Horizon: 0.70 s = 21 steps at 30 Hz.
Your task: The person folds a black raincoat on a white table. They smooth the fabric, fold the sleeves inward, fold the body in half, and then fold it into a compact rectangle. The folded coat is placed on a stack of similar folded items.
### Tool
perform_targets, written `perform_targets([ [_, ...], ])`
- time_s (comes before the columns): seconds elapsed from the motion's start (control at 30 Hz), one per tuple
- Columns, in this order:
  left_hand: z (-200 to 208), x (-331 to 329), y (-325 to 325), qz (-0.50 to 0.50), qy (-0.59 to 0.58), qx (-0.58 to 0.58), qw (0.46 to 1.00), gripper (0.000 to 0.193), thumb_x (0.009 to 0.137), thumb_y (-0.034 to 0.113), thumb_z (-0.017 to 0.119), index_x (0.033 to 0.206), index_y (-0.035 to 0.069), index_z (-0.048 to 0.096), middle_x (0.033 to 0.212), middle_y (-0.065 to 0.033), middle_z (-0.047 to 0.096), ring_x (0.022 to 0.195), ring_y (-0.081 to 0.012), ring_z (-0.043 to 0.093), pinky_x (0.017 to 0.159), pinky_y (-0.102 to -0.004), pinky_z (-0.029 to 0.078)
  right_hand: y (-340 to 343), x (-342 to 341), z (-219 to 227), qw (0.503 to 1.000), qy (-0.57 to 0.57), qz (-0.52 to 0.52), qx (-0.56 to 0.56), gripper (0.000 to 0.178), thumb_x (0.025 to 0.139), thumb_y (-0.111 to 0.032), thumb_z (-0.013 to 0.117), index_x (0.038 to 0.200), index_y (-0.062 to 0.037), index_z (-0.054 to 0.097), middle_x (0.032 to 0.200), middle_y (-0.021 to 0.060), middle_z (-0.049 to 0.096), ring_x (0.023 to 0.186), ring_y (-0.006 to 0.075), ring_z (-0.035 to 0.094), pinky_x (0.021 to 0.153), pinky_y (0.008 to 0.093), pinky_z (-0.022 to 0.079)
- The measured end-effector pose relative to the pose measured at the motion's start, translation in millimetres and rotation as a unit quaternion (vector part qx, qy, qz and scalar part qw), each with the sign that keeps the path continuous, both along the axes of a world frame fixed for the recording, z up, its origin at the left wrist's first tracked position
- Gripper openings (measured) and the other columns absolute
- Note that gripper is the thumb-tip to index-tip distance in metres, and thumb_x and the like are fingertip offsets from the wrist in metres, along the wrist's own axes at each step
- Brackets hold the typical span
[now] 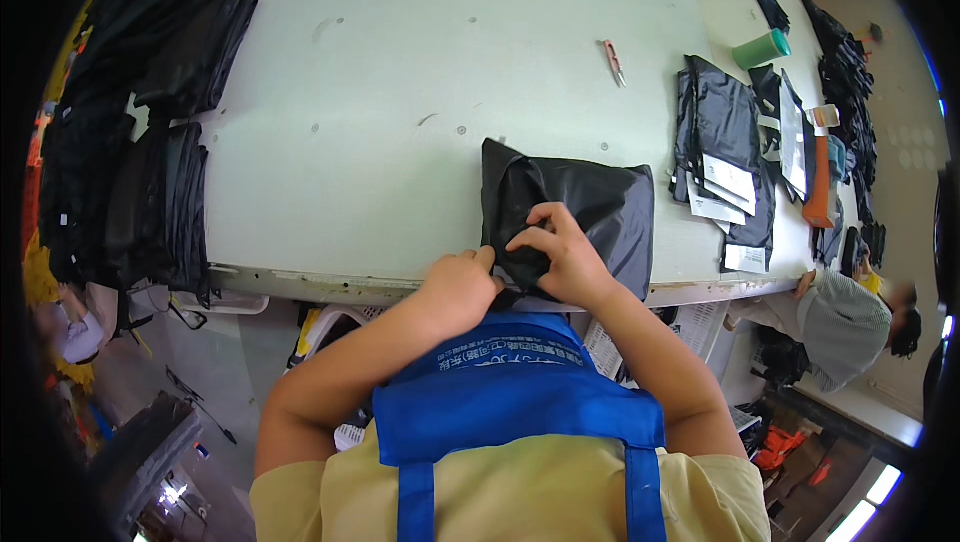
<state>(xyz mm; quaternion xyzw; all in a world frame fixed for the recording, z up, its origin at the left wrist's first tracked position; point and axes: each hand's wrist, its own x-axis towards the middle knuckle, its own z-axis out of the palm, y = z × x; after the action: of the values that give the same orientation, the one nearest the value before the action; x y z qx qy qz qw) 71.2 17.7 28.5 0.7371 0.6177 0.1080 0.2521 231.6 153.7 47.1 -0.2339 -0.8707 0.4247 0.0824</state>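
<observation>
A black plastic bag (615,207), filled and wrinkled, lies on the table's front edge right before me. My left hand (466,284) is at its near left corner, with the fingers curled against the plastic. My right hand (566,254) rests on the middle of the bag, and its bent fingers gather a fold of the plastic. Part of the bag's near side is hidden beneath my hands. Over a yellow shirt I wear a blue apron (520,382).
Black garments or bags (185,202) are stacked along the left edge. To the right lie flat black packages (722,112) with white paper slips (728,184). A small red-handled cutter (614,62), a green cup (762,49) and an orange object (820,182) are farther off. A person (845,327) bends at far right.
</observation>
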Motion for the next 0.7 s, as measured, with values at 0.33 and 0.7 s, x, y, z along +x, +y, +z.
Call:
perform_targets([
  [0.33,-19,8,-2,0.056,-0.039,-0.017,0.998,0.013,0.083,0.020,0.062,0.091,0.011,0.067,0.072,-0.0144,0.060,0.070,-0.0341,0.063,0.062,-0.0444,0.051,0,-8,-3,0.998,0.038,-0.022,0.033,0.046,0.054,0.006,0.068,0.096,-0.0127,0.069,0.106,0.0128,0.052,0.105,0.0331,0.051,0.091,0.0384,0.045],
  [0.7,11,11,3,0.001,-0.041,0.057,0.998,0.008,0.077,0.013,0.067,0.075,0.006,0.063,0.077,-0.0117,0.058,0.079,-0.0316,0.059,0.068,-0.0426,0.050,-13,-6,-16,0.939,-0.147,0.182,0.253,0.021,0.076,-0.025,0.065,0.096,-0.0196,0.066,0.111,0.0066,0.049,0.103,0.0242,0.049,0.082,0.0360,0.041],
])
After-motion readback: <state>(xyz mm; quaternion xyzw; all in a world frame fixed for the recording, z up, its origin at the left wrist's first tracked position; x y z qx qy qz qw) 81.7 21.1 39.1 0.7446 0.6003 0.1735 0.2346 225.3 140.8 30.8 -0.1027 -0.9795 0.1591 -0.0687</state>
